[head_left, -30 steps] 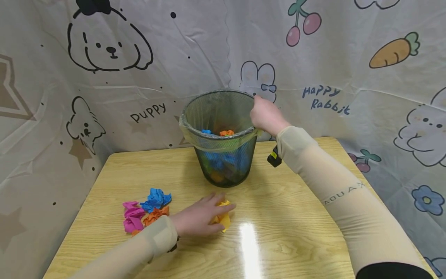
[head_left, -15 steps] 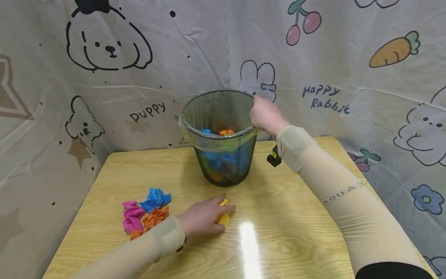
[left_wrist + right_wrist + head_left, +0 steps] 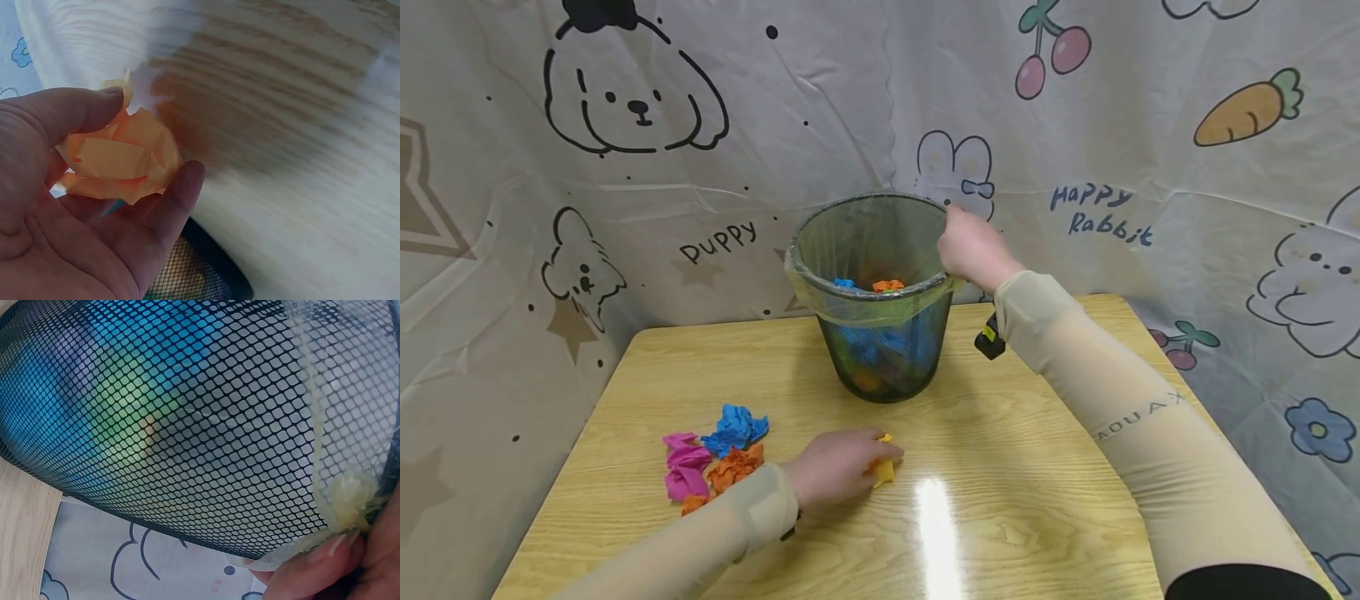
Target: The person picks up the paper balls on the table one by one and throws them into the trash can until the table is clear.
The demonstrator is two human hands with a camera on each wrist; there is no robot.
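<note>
My left hand (image 3: 838, 468) curls over a crumpled ball of yellow paper (image 3: 884, 472) in front of the bin. In the left wrist view, thumb and fingers close around the paper ball (image 3: 125, 159), which looks orange-yellow there. My right hand (image 3: 977, 250) grips the right side of the rim of a black mesh wastebasket (image 3: 880, 342), lined with a thin yellowish bag. Seen from the right wrist, my fingers (image 3: 319, 565) hold the rim beside a knotted bit of the liner (image 3: 350, 497). Blue and orange crumpled paper (image 3: 889, 286) lies inside the bin.
Left of my left hand lie more paper balls on the wooden table (image 3: 700, 367): blue (image 3: 735, 428), magenta (image 3: 686, 467) and orange (image 3: 734, 468). A printed cloth (image 3: 820, 100) hangs behind the table.
My left hand's spread fingers have drawn in around the yellow paper ball, and the hand has shifted slightly right. The right hand and the bin stay in place.
</note>
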